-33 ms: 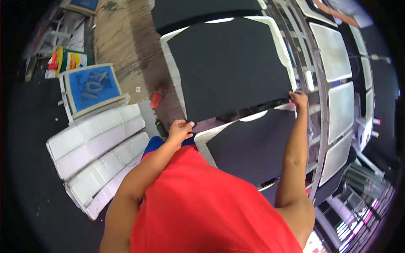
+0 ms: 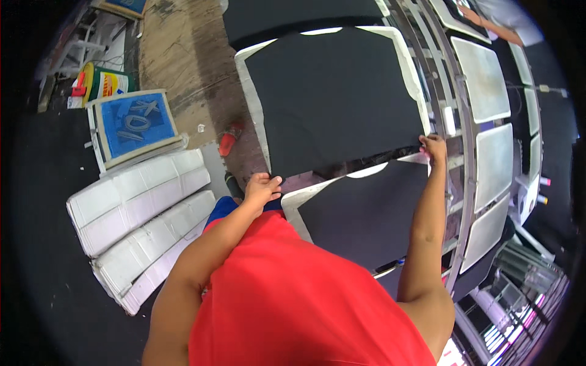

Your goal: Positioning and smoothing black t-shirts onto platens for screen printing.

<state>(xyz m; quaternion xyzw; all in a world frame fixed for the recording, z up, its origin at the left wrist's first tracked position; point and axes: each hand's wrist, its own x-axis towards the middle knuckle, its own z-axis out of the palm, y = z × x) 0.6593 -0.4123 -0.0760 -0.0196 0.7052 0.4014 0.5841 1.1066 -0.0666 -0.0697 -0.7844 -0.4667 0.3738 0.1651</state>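
A black cloth panel lies flat over a white board, whose pale edges show on the left, right and far sides. At the cloth's near left corner, my left hand is closed, thumb and fingers pinching the fabric. My right hand pinches the near right corner beside the metal rail. Between both hands the near edge of the cloth runs over a dark gap. Nearer to me, a second black panel covers another white-edged board, partly hidden by my right arm and red shirt.
Metal rails run along the right, with several white boards beyond. Another person's arm reaches in at the upper right. On the left are a blue mesh screen frame, a green and yellow bucket and long white cartons.
The view has shifted very slightly. Both my hands stay at the same two corners of the cloth. At the upper right, more of the other person's hand shows.
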